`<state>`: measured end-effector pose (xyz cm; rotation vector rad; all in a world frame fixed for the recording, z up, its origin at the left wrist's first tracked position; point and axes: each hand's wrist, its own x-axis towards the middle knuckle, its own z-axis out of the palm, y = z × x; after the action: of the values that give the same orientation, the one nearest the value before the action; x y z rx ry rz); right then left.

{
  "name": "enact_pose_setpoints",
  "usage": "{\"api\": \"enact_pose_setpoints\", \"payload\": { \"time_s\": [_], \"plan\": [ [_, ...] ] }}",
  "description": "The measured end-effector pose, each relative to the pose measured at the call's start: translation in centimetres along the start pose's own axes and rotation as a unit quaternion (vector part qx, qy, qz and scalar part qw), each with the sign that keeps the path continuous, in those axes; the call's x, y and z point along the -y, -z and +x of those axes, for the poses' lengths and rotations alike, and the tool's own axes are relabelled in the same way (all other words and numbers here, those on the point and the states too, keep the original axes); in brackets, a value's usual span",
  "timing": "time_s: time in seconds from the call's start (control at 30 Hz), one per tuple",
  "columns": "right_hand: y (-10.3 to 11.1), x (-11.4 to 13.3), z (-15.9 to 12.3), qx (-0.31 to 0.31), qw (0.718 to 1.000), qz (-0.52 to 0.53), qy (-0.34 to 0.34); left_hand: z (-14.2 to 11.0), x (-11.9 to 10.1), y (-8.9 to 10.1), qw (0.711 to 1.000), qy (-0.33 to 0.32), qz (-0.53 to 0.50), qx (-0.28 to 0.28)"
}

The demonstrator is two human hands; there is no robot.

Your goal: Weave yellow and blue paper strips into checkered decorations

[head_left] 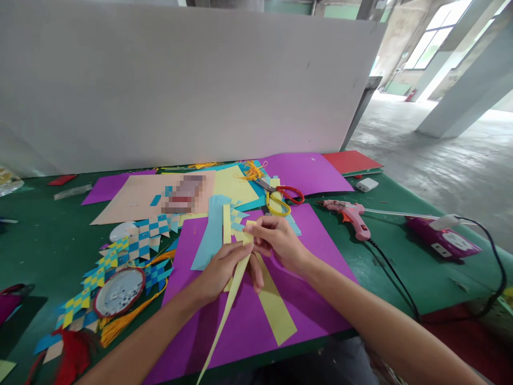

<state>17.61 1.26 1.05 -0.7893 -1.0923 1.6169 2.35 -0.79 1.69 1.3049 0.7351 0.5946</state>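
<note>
A long pale yellow paper strip (234, 291) runs between my hands, its free end hanging towards the table's front edge. My left hand (224, 264) is closed on it, thumb on top. At its upper end, the fingers of my right hand (280, 240) pinch the same strip. Beneath them is a purple paper sheet (316, 299), with another yellow strip (278, 313) lying on it. Light blue paper strips (210, 235) rest just beyond my left hand. A small light blue and yellow woven paper piece (237, 216) is partly hidden behind my hands.
Red-and-yellow-handled scissors (290, 193) lie behind my right hand. To the right are a pink glue gun (352, 214) with a cord, and a purple power strip (444, 240). Woven paper pieces (84, 283), a red-rimmed round dish (120, 291) and an orange tassel (128, 321) lie left. A white panel (180, 85) stands behind.
</note>
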Motion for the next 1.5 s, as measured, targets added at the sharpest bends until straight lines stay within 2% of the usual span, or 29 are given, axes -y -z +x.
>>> {"api": "enact_pose_setpoints", "payload": {
  "time_s": [0.3,0.5,0.73,1.03,1.27,1.5],
  "plan": [
    [0.0,0.0,0.0,0.004,1.000,-0.002,0.001,0.0,0.1,0.1,1.000,0.001,-0.001,-0.007],
    [1.1,0.7,0.2,0.039,0.996,-0.072,-0.034,0.1,-0.2,0.1,1.000,-0.004,0.005,-0.012],
    [1.3,0.7,0.4,-0.030,0.995,-0.095,-0.023,0.1,-0.2,0.2,1.000,-0.011,0.017,-0.011],
    [1.3,0.7,0.2,-0.024,0.998,-0.049,-0.037,0.1,-0.3,0.0,1.000,-0.015,0.009,-0.007],
    [1.4,1.2,0.3,0.012,0.998,-0.039,-0.042,0.1,-0.1,0.1,1.000,-0.020,0.005,-0.023],
    [1.4,1.5,0.4,-0.025,0.997,-0.075,-0.016,0.0,-0.2,0.0,1.000,-0.016,-0.003,-0.026]
  ]
}}
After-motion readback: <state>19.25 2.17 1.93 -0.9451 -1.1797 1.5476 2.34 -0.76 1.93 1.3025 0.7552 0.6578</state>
